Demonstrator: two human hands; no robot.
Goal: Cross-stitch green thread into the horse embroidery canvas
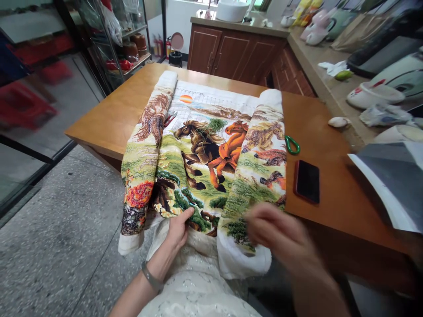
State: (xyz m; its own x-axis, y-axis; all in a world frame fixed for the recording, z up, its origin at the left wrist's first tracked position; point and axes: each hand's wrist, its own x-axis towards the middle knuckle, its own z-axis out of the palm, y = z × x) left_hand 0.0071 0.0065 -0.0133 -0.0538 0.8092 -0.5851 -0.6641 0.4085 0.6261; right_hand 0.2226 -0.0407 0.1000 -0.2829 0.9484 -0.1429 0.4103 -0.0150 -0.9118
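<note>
A large cross-stitch cloth [211, 169] with running horses lies partly over the table edge, its left roll [140, 158] and right roll [256, 167] flanking the open middle. My left hand [179, 226] grips the cloth's near edge, thumb on top and fingers hidden underneath. Blurred by motion, my right hand [277, 229] hovers at the lower part of the right roll with its fingers curled in a pinch; what they hold is too small to make out. A tangle of green thread [216, 124] rests on the horses. Beside the left roll lies a small red-handled tool [170, 119].
Right of the cloth, a dark phone [307, 181] and a green loop-shaped handle [292, 145] lie on the wooden table [109, 112]. Farther right are grey-and-white sheets [390, 185] and a cluttered counter [310, 57]. Shelves [127, 48] stand at the back left.
</note>
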